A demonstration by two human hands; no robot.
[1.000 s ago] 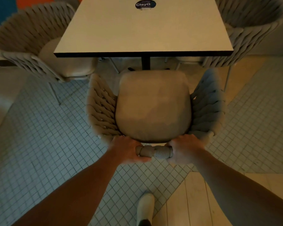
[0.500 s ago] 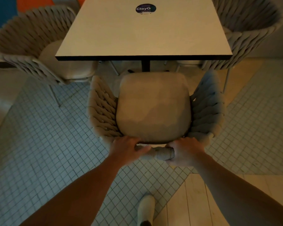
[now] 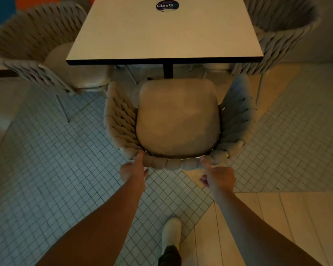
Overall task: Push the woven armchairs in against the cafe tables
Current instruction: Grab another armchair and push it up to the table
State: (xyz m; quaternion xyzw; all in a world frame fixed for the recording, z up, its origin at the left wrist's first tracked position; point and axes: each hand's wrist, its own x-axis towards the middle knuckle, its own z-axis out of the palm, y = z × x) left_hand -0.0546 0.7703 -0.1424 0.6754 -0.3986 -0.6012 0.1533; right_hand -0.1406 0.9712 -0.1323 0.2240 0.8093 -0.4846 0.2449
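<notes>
A woven armchair (image 3: 173, 163) with a beige seat cushion (image 3: 178, 120) stands in front of me, its seat front near the edge of the white square cafe table (image 3: 161, 33). My left hand (image 3: 133, 171) is open behind the woven backrest, only its thumb touching the rim. My right hand (image 3: 218, 176) is also open just behind the backrest's right end, thumb tip at the weave. Neither hand grips the chair.
Two more woven armchairs stand at the table's sides, one at the left (image 3: 33, 47) and one at the right (image 3: 283, 33). The black table post (image 3: 168, 71) rises just beyond the seat. My shoe (image 3: 171, 235) is on the tiled floor.
Both hands let go of the backrest and drew back and apart. The chair sits slightly closer to the table than one second ago.
</notes>
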